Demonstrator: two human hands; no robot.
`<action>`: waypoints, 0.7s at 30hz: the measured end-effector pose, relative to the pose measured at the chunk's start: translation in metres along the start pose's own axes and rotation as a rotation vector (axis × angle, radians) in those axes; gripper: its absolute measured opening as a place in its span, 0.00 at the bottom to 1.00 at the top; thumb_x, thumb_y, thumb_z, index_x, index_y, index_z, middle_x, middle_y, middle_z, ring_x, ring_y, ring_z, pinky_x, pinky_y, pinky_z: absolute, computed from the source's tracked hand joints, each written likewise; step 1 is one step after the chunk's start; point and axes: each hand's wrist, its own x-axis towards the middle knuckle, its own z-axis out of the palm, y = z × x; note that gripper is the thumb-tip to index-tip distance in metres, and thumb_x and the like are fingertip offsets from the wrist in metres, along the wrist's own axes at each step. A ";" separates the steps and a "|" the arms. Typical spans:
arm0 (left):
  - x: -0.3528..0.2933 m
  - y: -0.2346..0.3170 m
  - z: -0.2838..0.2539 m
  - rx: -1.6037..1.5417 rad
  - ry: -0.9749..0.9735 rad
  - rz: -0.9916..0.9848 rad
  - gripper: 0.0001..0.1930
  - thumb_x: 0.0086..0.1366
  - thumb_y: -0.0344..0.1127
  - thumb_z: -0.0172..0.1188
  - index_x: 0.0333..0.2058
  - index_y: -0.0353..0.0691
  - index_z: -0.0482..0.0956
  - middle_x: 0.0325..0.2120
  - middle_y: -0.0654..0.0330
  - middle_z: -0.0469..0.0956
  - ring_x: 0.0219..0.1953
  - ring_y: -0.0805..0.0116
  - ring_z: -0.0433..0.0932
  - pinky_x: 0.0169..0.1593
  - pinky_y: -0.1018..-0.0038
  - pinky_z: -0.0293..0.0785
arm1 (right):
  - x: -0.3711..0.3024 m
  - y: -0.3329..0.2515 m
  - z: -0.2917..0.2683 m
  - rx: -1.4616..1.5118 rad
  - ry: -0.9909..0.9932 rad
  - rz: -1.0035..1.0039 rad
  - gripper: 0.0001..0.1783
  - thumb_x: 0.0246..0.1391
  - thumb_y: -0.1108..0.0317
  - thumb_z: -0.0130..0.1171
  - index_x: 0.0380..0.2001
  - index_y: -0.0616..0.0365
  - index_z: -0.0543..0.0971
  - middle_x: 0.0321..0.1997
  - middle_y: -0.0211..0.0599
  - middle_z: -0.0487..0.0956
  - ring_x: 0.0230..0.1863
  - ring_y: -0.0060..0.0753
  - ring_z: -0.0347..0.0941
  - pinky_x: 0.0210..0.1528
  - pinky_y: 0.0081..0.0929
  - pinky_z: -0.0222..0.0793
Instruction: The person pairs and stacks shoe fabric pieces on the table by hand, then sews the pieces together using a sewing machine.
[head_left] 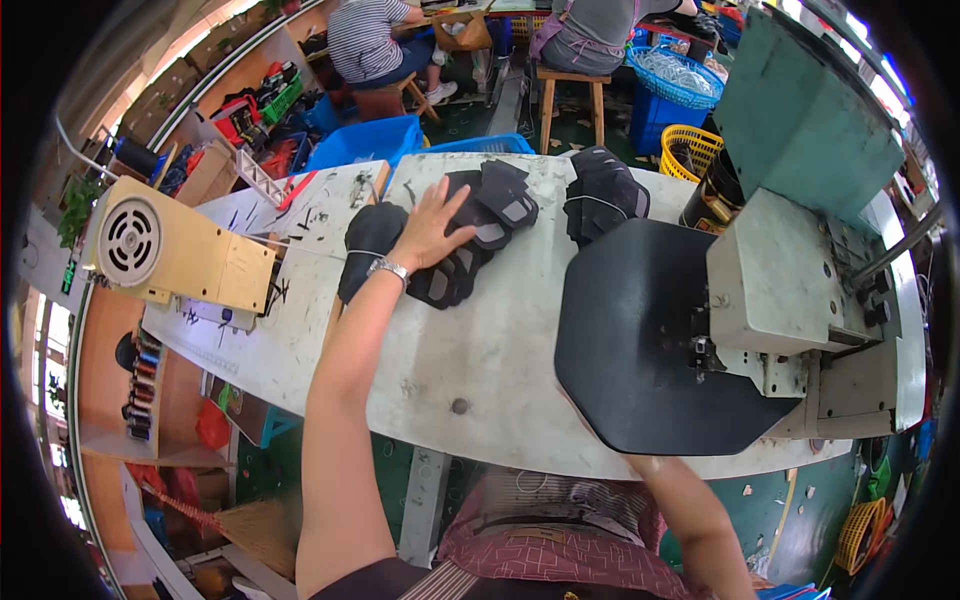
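Note:
My left hand lies with its fingers spread over a fanned row of flat black fabric pieces, some with a grey patch. It seems to touch them; nothing is gripped. Just left of it sits a rounded black bundle tied with a pale cord. Another tied black bundle rests to the right, behind a black eight-sided plate. My right hand is mostly hidden under the near edge of that plate; only its wrist end shows, and its fingers do not.
A grey-green machine stands over the plate on the right. At the left is a cream sewing machine. Blue bins adjoin the far edge of the white table. Two people sit beyond, near a yellow basket.

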 end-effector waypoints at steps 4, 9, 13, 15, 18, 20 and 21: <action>0.000 -0.009 0.029 -0.080 0.071 -0.046 0.39 0.57 0.65 0.52 0.64 0.54 0.57 0.65 0.41 0.45 0.66 0.41 0.48 0.66 0.58 0.49 | 0.171 0.064 0.104 -0.545 -0.077 -0.483 0.34 0.52 0.53 0.56 0.61 0.52 0.63 0.64 0.57 0.58 0.62 0.60 0.57 0.61 0.54 0.53; -0.007 0.033 0.049 -0.150 0.129 -0.136 0.36 0.56 0.58 0.58 0.62 0.54 0.61 0.65 0.44 0.48 0.63 0.46 0.57 0.62 0.62 0.58 | 0.236 0.099 0.127 -0.602 -0.211 -0.185 0.33 0.53 0.46 0.51 0.58 0.53 0.67 0.57 0.55 0.68 0.57 0.57 0.63 0.59 0.45 0.57; -0.067 0.057 0.042 -0.165 0.199 -0.021 0.36 0.54 0.55 0.61 0.60 0.50 0.64 0.64 0.42 0.52 0.58 0.43 0.63 0.58 0.60 0.63 | 0.167 0.073 0.110 -0.554 -0.255 -0.209 0.30 0.54 0.51 0.53 0.56 0.57 0.68 0.55 0.53 0.71 0.57 0.57 0.65 0.58 0.42 0.60; -0.101 0.086 0.034 -0.228 0.140 0.077 0.38 0.52 0.57 0.62 0.59 0.48 0.64 0.63 0.40 0.51 0.58 0.41 0.62 0.59 0.59 0.62 | 0.116 0.061 0.082 -0.614 -0.212 -0.140 0.32 0.51 0.53 0.58 0.56 0.57 0.68 0.55 0.54 0.71 0.56 0.56 0.65 0.58 0.42 0.59; -0.141 0.116 0.025 -0.226 0.011 0.353 0.42 0.50 0.64 0.60 0.59 0.45 0.65 0.64 0.39 0.48 0.59 0.37 0.59 0.60 0.54 0.59 | 0.019 0.039 0.027 -0.702 -0.118 -0.270 0.35 0.48 0.54 0.63 0.57 0.60 0.67 0.54 0.55 0.71 0.56 0.56 0.66 0.58 0.43 0.60; -0.147 0.129 0.020 -0.220 -0.066 0.441 0.42 0.50 0.65 0.59 0.59 0.46 0.65 0.64 0.39 0.48 0.59 0.37 0.59 0.60 0.53 0.58 | -0.030 0.008 0.003 -0.832 -0.182 -0.379 0.38 0.44 0.56 0.66 0.57 0.62 0.66 0.53 0.55 0.71 0.54 0.53 0.68 0.56 0.43 0.61; -0.147 0.135 0.022 -0.192 -0.113 0.517 0.42 0.50 0.67 0.57 0.58 0.47 0.66 0.64 0.40 0.48 0.60 0.36 0.58 0.61 0.53 0.57 | -0.046 0.005 -0.005 -0.845 -0.176 -0.338 0.38 0.44 0.56 0.66 0.57 0.62 0.66 0.53 0.55 0.71 0.54 0.53 0.68 0.56 0.43 0.61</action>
